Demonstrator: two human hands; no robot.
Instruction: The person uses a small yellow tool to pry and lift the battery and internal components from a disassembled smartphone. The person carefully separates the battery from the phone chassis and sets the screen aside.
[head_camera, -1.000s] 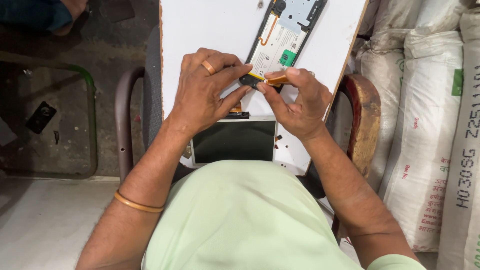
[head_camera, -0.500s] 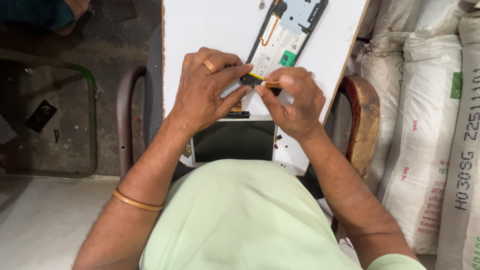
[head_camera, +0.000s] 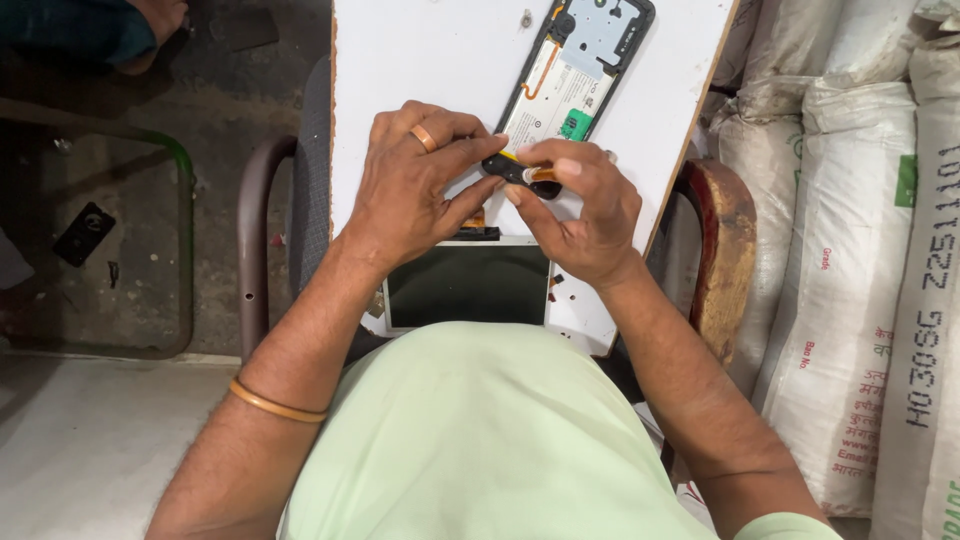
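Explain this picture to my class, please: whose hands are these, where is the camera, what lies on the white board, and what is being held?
The camera sits on the person's head and looks straight down, so you see their own light green shirt and both arms. There is no machine here, only bare hands. A white board serves as the work surface. On it lies an opened phone, its inner parts showing. Nearer the body lies a flat panel with a dark screen. The left hand, which wears a ring, and the right hand meet at the phone's lower end and pinch a small black part between the fingertips. Filled white sacks stand to the right.
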